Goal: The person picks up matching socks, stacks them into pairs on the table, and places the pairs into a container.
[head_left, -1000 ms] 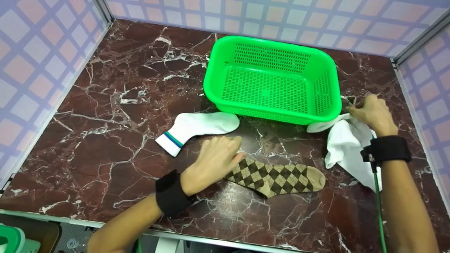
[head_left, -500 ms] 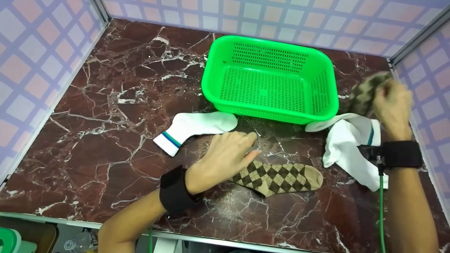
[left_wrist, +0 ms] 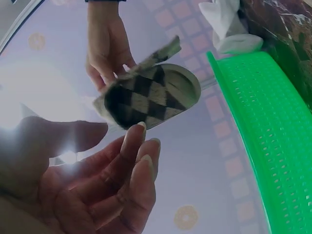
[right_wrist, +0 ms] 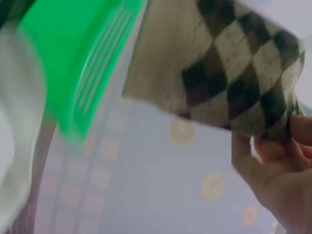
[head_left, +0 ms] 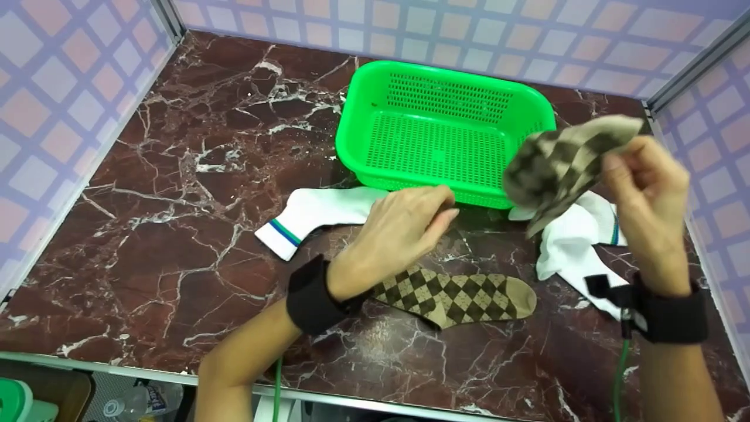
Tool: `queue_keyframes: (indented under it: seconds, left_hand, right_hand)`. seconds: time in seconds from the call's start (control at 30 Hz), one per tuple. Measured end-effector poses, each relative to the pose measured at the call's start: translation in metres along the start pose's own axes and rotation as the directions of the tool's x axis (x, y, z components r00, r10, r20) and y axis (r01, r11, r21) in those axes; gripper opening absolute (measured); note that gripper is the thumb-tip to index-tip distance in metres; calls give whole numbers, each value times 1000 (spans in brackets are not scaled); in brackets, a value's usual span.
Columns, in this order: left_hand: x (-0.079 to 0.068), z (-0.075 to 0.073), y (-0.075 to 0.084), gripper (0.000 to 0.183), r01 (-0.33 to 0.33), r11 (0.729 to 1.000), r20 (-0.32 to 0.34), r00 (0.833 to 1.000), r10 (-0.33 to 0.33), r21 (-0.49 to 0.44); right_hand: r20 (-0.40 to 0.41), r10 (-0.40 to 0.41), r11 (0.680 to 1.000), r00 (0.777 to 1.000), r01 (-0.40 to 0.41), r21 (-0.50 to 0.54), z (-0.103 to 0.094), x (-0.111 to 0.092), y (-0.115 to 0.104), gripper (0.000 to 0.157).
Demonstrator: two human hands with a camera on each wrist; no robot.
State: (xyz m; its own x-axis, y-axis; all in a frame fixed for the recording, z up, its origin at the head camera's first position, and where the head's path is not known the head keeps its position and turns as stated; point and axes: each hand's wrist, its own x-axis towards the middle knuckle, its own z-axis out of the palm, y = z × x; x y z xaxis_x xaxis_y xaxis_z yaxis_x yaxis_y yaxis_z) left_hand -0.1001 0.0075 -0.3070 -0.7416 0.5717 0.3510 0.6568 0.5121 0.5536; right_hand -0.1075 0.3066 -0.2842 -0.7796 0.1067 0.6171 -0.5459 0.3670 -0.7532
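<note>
My right hand (head_left: 653, 205) pinches a brown-and-beige argyle sock (head_left: 562, 164) by one end. It hangs in the air in front of the green basket's right corner. In the right wrist view, thumb and fingers (right_wrist: 263, 170) grip the edge of this sock (right_wrist: 229, 63). My left hand (head_left: 398, 237) hovers near the basket's front side, its fingers loosely bent around nothing; the left wrist view shows a gap between thumb and fingertips (left_wrist: 141, 165). Below it, a matching argyle sock (head_left: 463, 299) lies flat, its cuff end partly covered by the left hand and wrist.
The green plastic basket (head_left: 345, 138) stands at the back with nothing in it. A white sock (head_left: 319, 214) with blue and green stripes lies left of centre. More crumpled white sock fabric (head_left: 571, 237) lies right, partly behind the right hand. Patterned walls (head_left: 410, 29) enclose the marbled table (head_left: 176, 234).
My right hand picked up the second argyle sock from beside the basket, lifted it and brought it left towards the middle. My left hand moved right and away from the flat sock.
</note>
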Motion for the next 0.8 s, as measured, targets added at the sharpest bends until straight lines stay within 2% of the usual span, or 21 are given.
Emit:
queue_keyframes:
  seconds: [0.07,0.13,0.23,0.33,0.43,0.5,0.6,0.63,0.7,0.77,0.8]
  left_hand:
    - [7,3,-2,25,34,999,29,999,-33,-30]
    - [13,7,-5,43,69,996,83,994,-65,-56]
    - [19,17,-13,60,106,986,162,983,-85,-126]
    - [23,25,-21,51,134,952,201,976,-79,-276]
    - [24,26,-26,36,179,880,192,976,-103,-440]
    - [25,25,-28,33,193,831,141,980,-139,-522]
    - [26,19,-28,31,211,732,59,972,-227,-648]
    - [27,17,-27,30,199,704,22,967,-252,-682]
    - [29,12,-27,28,154,628,-45,956,-289,-763]
    - [30,7,-26,28,86,536,-100,946,-309,-840]
    - [31,5,-25,29,39,502,-133,944,-303,-864]
  right_hand:
    - [61,-10,987,998,0,162,7,-8,-5,7]
    - [121,-28,967,992,-3,255,13,-14,-10,8]
    - [198,-54,950,979,-11,313,22,-22,-17,11]
    - [257,-76,939,963,-17,343,30,-29,-24,17]
    - [286,-100,928,953,-15,372,36,-35,-31,22]
    - [300,-124,921,946,-3,390,39,-39,-36,24]
    - [319,-178,909,931,31,415,43,-47,-40,20]
    - [332,-190,907,924,36,419,43,-51,-39,19]
    - [350,-196,910,916,37,413,43,-59,-36,18]
    - [375,-163,938,913,26,345,41,-69,-31,21]
    - [392,-132,952,911,6,307,41,-73,-30,25]
